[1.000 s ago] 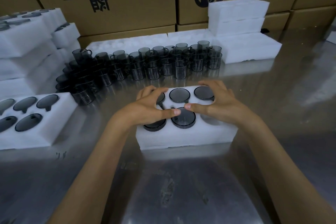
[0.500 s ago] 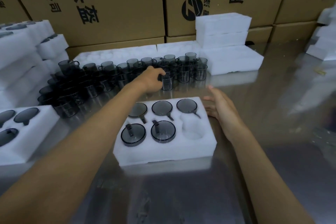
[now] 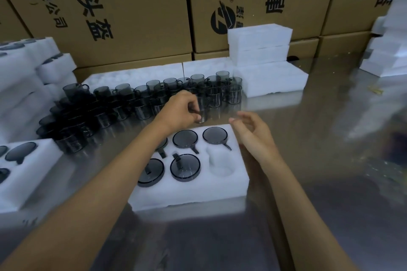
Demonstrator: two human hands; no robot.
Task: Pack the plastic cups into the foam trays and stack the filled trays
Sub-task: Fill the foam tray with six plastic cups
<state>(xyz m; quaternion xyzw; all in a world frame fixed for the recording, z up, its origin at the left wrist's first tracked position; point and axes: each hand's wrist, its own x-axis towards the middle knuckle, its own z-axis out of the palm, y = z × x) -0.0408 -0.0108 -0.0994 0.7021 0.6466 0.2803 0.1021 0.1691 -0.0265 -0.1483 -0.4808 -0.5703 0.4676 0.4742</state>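
Observation:
A white foam tray (image 3: 198, 191) lies on the steel table in front of me, with several smoky plastic cups seated in its wells. Its near right well (image 3: 221, 161) holds nothing. My left hand (image 3: 181, 111) grips one smoky cup (image 3: 202, 112) by its handle just beyond the tray's far edge. That cup hangs slightly above the table, in front of a row of several loose cups (image 3: 141, 101). My right hand (image 3: 253, 136) hovers with relaxed fingers over the tray's far right corner and holds nothing.
A filled foam tray (image 3: 33, 171) sits at the left edge. Stacked filled trays (image 3: 24, 72) rise at the far left. Empty foam trays (image 3: 259, 46) are piled at the back, more foam (image 3: 387, 57) at the right. Cardboard boxes (image 3: 132, 6) wall off the rear.
Both hands left the tray top. My left hand reached out to the loose cups and now lifts one toward the tray. My right hand rose beside the tray's right corner.

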